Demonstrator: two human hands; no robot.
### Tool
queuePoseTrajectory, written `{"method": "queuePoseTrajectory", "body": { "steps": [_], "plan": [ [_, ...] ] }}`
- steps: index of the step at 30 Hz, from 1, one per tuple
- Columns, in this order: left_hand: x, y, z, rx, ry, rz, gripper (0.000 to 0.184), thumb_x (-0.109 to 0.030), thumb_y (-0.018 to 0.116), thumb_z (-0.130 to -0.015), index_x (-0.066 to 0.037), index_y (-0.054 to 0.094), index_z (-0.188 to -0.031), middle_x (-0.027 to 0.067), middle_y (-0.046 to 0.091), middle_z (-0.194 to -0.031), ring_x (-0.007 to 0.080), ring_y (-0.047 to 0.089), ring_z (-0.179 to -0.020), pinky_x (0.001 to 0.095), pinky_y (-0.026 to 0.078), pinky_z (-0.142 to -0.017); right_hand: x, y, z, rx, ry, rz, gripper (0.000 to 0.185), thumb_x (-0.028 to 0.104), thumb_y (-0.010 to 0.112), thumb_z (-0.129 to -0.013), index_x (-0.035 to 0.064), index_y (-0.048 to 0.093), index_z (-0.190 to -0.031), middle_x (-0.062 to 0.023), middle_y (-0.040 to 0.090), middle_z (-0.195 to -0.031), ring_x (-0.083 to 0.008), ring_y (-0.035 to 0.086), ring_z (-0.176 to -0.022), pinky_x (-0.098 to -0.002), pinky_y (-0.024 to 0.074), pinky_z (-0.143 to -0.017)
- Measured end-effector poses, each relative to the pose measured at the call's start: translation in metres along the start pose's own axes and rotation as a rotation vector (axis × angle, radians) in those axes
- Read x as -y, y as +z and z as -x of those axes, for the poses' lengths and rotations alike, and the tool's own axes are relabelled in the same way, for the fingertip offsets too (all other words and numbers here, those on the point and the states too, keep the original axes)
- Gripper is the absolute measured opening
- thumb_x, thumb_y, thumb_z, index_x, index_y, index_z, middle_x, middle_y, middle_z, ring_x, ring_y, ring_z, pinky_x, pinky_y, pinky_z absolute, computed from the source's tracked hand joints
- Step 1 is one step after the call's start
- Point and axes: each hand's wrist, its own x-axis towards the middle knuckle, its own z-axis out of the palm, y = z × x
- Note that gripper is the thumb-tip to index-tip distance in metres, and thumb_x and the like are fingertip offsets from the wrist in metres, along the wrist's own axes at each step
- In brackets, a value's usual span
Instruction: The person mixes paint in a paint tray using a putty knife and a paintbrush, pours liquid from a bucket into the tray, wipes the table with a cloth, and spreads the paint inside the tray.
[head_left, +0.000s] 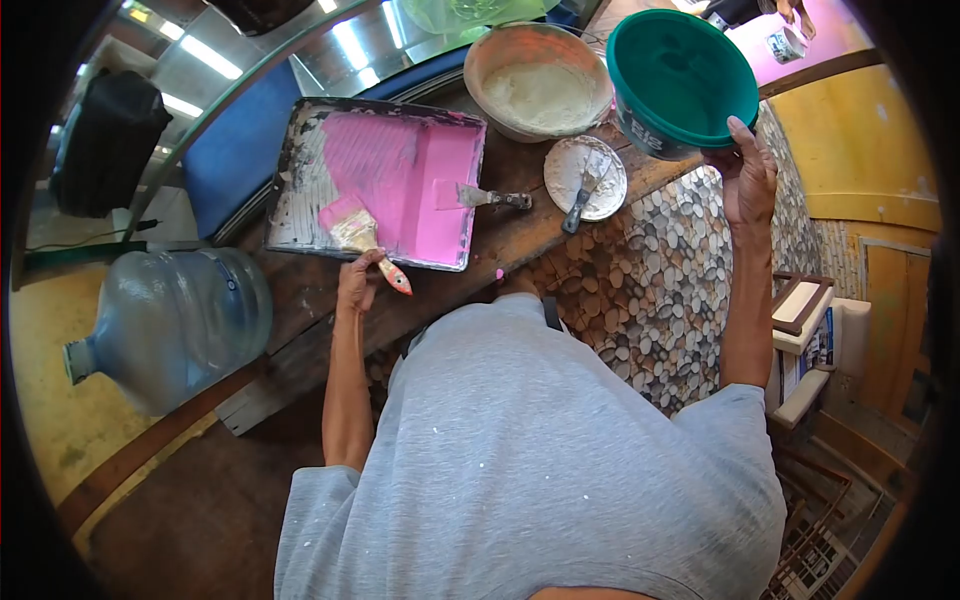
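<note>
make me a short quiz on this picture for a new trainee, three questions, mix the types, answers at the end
1. Multiple choice: what are the fingers of the right hand holding?
A) a scraper
B) the green bucket
C) a paintbrush

2. True or false: the large clear water jug is lying on its side.

3. Fill in the blank: the paint spread in the tray is ____ in colour.

Key:
1. B, the green bucket, gripped at its rim
2. True
3. pink
</note>
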Motion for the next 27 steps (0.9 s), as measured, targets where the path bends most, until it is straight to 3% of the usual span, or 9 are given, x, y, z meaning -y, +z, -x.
{"method": "queuePoseTrajectory", "body": {
  "steps": [12, 16, 17, 21, 27],
  "plan": [
    [0.005, -0.005, -0.007, 0.018, 0.026, 0.04, 0.009, -0.005, 0.063, -0.074, 0.002, 0.062, -0.08, 0.0048, 0.06, -0.078, 0.0139, 0.058, -0.071, 0.0274, 0.048, -0.06, -0.001, 0.108, 0.043, 0.18, -0.103, 0.231, 0.014, 0.012, 0.063, -0.08, -0.0009, 0.061, -0.086, -0.0066, 0.064, -0.073, -0.0092, 0.061, -0.059, -0.0226, 0.0545, -0.051],
    [0.002, -0.003, -0.003, 0.036, 0.024, 0.014, 0.016, -0.007, 0.064, -0.074, 0.001, 0.061, -0.087, 0.0035, 0.058, -0.079, 0.0143, 0.057, -0.073, 0.0305, 0.048, -0.065, -0.025, 0.125, 0.04, 0.202, -0.142, 0.294, 0.015, 0.016, 0.066, -0.079, 0.0013, 0.062, -0.082, -0.0028, 0.061, -0.065, -0.0066, 0.057, -0.053, -0.0191, 0.0489, -0.047],
    [0.003, -0.004, -0.004, 0.034, 0.027, 0.021, 0.016, -0.007, 0.064, -0.074, 0.001, 0.061, -0.087, 0.0035, 0.058, -0.079, 0.0143, 0.057, -0.073, 0.0305, 0.048, -0.065, -0.026, 0.13, 0.04, 0.188, -0.168, 0.345, 0.018, 0.019, 0.068, -0.077, 0.0024, 0.061, -0.075, -0.0006, 0.058, -0.059, -0.005, 0.052, -0.049, -0.019, 0.0434, -0.045],
    [0.004, -0.007, -0.007, 0.046, 0.018, 0.028, 0.018, -0.008, 0.065, -0.073, 0.001, 0.06, -0.088, 0.0037, 0.059, -0.079, 0.0141, 0.057, -0.074, 0.0303, 0.049, -0.064, -0.038, 0.145, 0.036, 0.189, -0.281, 0.528, 0.029, 0.024, 0.072, -0.074, 0.0026, 0.057, -0.062, 0.001, 0.051, -0.053, -0.0044, 0.043, -0.047, -0.0219, 0.0365, -0.043],
    [0.0, -0.004, -0.004, 0.038, 0.014, 0.021, 0.017, -0.007, 0.066, -0.072, 0.001, 0.06, -0.086, 0.0028, 0.058, -0.077, 0.0117, 0.055, -0.069, 0.0266, 0.046, -0.059, -0.029, 0.171, 0.04, 0.234, -0.382, 0.645, 0.035, 0.024, 0.071, -0.074, 0.0007, 0.051, -0.058, -0.0015, 0.05, -0.051, -0.0066, 0.05, -0.049, -0.0249, 0.0458, -0.04]
  ]
}}
